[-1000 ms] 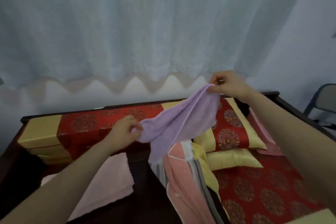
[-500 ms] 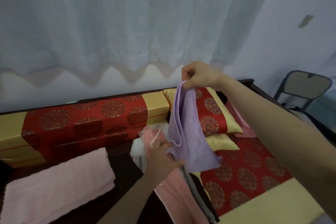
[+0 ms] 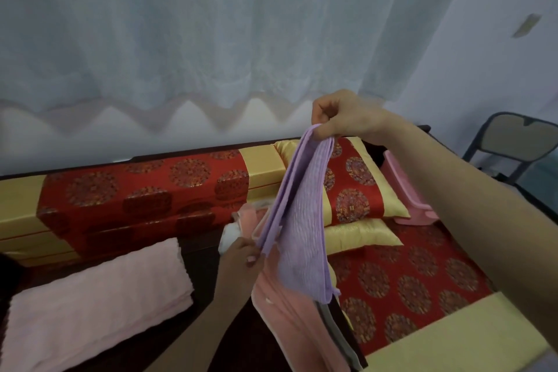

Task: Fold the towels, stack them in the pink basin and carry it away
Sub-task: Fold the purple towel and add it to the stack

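Observation:
A lilac towel (image 3: 302, 220) hangs doubled over in the air above the bed. My right hand (image 3: 341, 115) pinches its upper edges together up high. My left hand (image 3: 241, 260) pinches its lower left edge. A folded pale pink towel (image 3: 93, 302) lies on the dark surface at the lower left. Under the lilac towel lies a heap of salmon-pink and striped cloth (image 3: 296, 323). The pink basin (image 3: 407, 196) stands tilted behind my right forearm, at the bed's far right corner, partly hidden.
Red and gold cushions (image 3: 136, 190) line the back of the dark wooden bed. A red and gold pillow (image 3: 356, 184) lies by the basin. A white curtain (image 3: 211, 39) hangs behind. A folding chair (image 3: 513, 142) stands at the right.
The lilac towel was stretched wide between both hands; now it hangs doubled from my raised right hand. My left hand dropped to its lower edge. The view has shifted right.

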`<state>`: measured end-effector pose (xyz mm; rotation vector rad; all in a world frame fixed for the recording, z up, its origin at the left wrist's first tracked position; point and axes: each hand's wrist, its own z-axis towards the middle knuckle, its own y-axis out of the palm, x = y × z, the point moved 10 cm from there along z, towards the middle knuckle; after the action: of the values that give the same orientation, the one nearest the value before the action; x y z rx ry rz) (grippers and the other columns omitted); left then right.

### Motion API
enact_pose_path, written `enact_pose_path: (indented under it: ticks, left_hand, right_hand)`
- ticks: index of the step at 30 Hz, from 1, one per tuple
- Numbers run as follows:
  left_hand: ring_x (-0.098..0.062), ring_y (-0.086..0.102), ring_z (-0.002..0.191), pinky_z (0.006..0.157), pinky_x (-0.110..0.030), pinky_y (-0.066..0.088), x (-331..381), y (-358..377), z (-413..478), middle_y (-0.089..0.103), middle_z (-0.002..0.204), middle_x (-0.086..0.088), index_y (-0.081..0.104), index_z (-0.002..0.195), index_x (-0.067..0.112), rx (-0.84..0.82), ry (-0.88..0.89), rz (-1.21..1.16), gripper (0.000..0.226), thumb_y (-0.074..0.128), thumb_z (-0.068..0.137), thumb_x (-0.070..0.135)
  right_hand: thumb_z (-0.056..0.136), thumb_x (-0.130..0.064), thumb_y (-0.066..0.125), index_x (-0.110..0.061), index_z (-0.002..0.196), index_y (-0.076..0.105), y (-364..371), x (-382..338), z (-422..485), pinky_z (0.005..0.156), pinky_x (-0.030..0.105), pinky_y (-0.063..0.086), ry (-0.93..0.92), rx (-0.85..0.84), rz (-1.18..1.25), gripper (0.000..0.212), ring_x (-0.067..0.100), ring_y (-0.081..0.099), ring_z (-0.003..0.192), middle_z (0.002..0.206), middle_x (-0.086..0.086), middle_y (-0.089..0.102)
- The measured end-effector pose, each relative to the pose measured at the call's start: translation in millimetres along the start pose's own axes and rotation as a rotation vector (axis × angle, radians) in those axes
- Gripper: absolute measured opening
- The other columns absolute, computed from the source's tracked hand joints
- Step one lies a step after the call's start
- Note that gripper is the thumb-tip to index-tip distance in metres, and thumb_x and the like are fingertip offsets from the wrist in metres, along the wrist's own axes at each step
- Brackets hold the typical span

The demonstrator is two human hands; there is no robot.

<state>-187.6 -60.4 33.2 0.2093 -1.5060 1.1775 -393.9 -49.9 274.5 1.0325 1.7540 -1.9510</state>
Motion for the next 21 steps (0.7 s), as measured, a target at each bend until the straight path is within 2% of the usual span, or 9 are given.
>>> enact_pose_path:
  ticks: [3,5,8,11,13,15,16,18,21]
  left_hand:
    - [0.013,0.059,0.078,0.069,-0.001,0.040,-8.2,-33.8,14.8,0.062,0.073,0.031,0.074,0.070,0.013,0.009,-0.004,-0.071,0.008,0.072,0.071,0.021]
    - [0.001,0.063,0.075,0.071,-0.011,0.044,-15.3,-69.7,32.3,0.069,0.080,0.020,0.071,0.070,0.016,0.041,-0.067,-0.097,0.011,0.075,0.072,0.006]
    - [-0.001,0.064,0.073,0.074,-0.017,0.049,2.1,-116.8,63.9,0.070,0.085,0.004,0.067,0.065,0.015,0.011,-0.057,-0.063,0.020,0.074,0.071,-0.002]
    - [0.008,0.062,0.062,0.069,-0.011,0.051,33.0,-153.7,98.0,0.068,0.072,0.018,0.059,0.057,0.024,-0.009,0.050,0.097,0.034,0.074,0.067,-0.006]
    - [-0.002,0.065,0.064,0.065,-0.014,0.051,52.7,-171.5,116.2,0.070,0.070,0.014,0.057,0.058,0.026,-0.028,0.108,0.172,0.037,0.071,0.066,-0.007]
    - [-0.016,0.067,0.068,0.066,-0.023,0.053,75.8,-186.3,123.1,0.073,0.078,-0.001,0.059,0.058,0.026,-0.038,0.154,0.179,0.036,0.069,0.066,-0.008]
    - [-0.012,0.064,0.066,0.064,-0.021,0.053,87.6,-191.2,122.0,0.073,0.079,-0.002,0.060,0.061,0.028,-0.046,0.185,0.178,0.038,0.068,0.067,-0.009]
    - [-0.001,0.061,0.065,0.061,-0.009,0.050,105.1,-194.0,111.5,0.070,0.074,0.002,0.061,0.066,0.029,-0.089,0.224,0.172,0.040,0.066,0.069,-0.011]
    - [0.006,0.063,0.079,0.068,-0.005,0.049,106.1,-182.4,79.0,0.067,0.096,0.017,0.066,0.084,0.024,-0.202,0.239,0.186,0.038,0.066,0.069,-0.011]
  right_hand:
    - [0.068,0.003,0.075,-0.011,0.063,0.057,-16.7,18.6,0.8,0.051,0.021,0.042,0.046,0.076,0.025,0.023,0.012,0.047,0.054,0.059,0.003,0.048]
    - [0.068,0.002,0.077,-0.011,0.062,0.058,-32.9,43.7,2.2,0.055,0.023,0.045,0.087,0.143,0.054,0.024,0.011,0.050,0.055,0.060,0.003,0.051]
    - [0.065,-0.005,0.082,-0.013,0.062,0.060,-45.4,85.9,2.0,0.065,0.031,0.045,0.154,0.197,0.066,0.025,0.013,0.053,0.063,0.062,0.002,0.057]
    - [0.064,-0.009,0.083,-0.012,0.061,0.058,-41.1,114.0,-0.9,0.062,0.027,0.041,0.186,0.221,0.109,0.026,0.003,0.052,0.055,0.052,-0.011,0.059]
    - [0.061,-0.019,0.084,-0.005,0.066,0.055,-35.3,120.0,-7.8,0.064,0.029,0.038,0.172,0.214,0.178,0.033,0.011,0.053,0.063,0.061,0.003,0.059]
    - [0.056,-0.038,0.084,0.002,0.074,0.054,-31.0,113.4,-20.5,0.068,0.033,0.038,0.123,0.196,0.239,0.053,0.020,0.050,0.069,0.071,0.014,0.054]
    - [0.060,-0.039,0.082,0.003,0.078,0.053,-29.5,108.3,-29.1,0.069,0.032,0.039,0.100,0.187,0.268,0.054,0.019,0.051,0.068,0.071,0.014,0.054]
    - [0.071,-0.025,0.075,0.002,0.084,0.054,-24.9,101.1,-49.8,0.070,0.030,0.042,0.079,0.168,0.293,0.037,0.018,0.053,0.066,0.067,0.012,0.057]
    - [0.080,-0.010,0.068,-0.004,0.094,0.062,-5.4,96.4,-84.7,0.070,0.025,0.048,0.070,0.082,0.231,0.016,0.022,0.059,0.071,0.074,0.008,0.065]
